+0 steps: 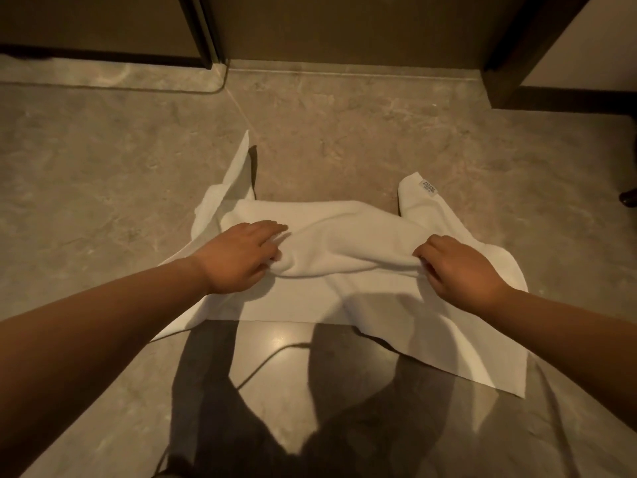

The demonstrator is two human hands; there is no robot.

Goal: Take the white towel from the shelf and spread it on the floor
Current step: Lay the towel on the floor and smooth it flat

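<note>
Fingers [425, 253] of the right hand [458, 267] and the left hand [241, 257] pinch a raised fold of the soft, light, limp white cotton towel [344, 236], best held at its corners for spreading on the grey marble floor [103, 167].

Label [428, 187] on white towel [344, 236]: print too small to read. Fingertips of left hand [238, 258] and right hand [458, 267]: tucked into the raised fold, hidden. Both forearms: cut off by side edges. Dark object [628, 197] at right edge: cropped, unidentifiable. Floor [103, 188] beneath towel: covered. Door [344, 25]: upper part out of view.
</note>
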